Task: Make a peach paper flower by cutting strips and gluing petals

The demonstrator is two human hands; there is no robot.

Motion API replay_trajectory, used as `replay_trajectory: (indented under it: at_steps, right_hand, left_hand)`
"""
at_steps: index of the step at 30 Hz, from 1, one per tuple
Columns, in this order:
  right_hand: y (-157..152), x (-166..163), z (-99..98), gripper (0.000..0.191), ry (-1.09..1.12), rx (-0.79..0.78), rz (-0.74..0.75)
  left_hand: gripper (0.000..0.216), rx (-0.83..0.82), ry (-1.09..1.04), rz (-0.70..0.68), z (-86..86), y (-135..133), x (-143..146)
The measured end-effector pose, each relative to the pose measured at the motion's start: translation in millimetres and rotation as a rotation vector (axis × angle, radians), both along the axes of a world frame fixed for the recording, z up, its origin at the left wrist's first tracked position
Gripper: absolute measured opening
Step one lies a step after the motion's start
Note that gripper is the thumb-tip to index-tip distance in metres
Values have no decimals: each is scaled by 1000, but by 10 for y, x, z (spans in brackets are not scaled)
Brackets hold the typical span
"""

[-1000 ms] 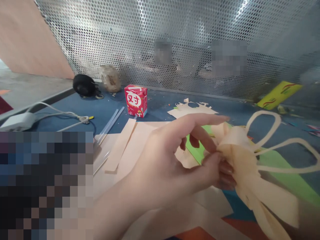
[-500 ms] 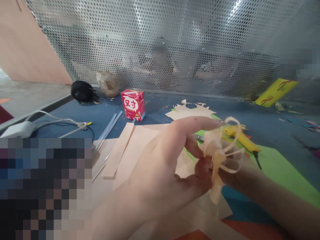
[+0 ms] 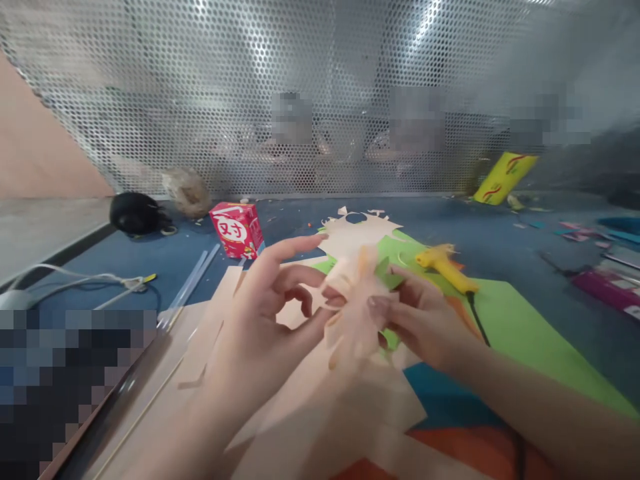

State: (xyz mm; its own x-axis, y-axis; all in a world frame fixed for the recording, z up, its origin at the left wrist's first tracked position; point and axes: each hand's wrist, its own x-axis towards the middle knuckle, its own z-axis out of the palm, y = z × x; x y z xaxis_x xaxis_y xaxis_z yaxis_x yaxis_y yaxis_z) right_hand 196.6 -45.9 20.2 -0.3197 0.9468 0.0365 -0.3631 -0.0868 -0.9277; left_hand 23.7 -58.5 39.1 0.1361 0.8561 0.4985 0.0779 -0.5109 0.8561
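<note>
Between both hands is a cream paper flower [image 3: 357, 303] with curled, looped strips, blurred by motion. My left hand [image 3: 270, 313] pinches its left side with thumb and a finger, while the index finger stretches out above. On the opposite side, my right hand [image 3: 425, 313] grips the flower's edge between thumb and fingers. Under the hands lie cream paper sheets [image 3: 300, 407] and a green sheet [image 3: 520, 320]. A yellow glue gun [image 3: 447, 267] rests on the green paper beyond my right hand. Behind the flower lies a cut cream paper scrap [image 3: 360, 233].
A red drink carton [image 3: 237, 230] stands at the back left, near a black round object [image 3: 134, 213] and clear glue sticks [image 3: 195, 280]. White cables [image 3: 80, 283] run at far left. A yellow packet [image 3: 505, 179] leans against the perforated metal panel [image 3: 340, 73]. A purple object [image 3: 605, 287] lies right.
The paper flower has turned so that its loops spread between both hands. My right hand, mostly hidden behind it before, now shows at its right side. The view has shifted to the right.
</note>
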Motion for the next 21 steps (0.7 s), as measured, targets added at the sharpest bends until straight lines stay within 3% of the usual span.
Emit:
replay_trajectory:
  at_steps: [13, 18, 19, 21]
  right_hand:
    - [-5, 21, 10, 23, -139, 132, 1]
    - [12, 30, -27, 23, -124, 149, -24]
    - [15, 31, -31, 25, -127, 150, -36]
    - [19, 34, -28, 29, -143, 150, -61]
  left_hand:
    - [38, -149, 17, -6, 17, 57, -47]
    - [51, -183, 131, -102, 72, 52, -91]
    - [53, -177, 219, -70, 90, 56, -135]
    - [47, -200, 513, 149, 120, 70, -275]
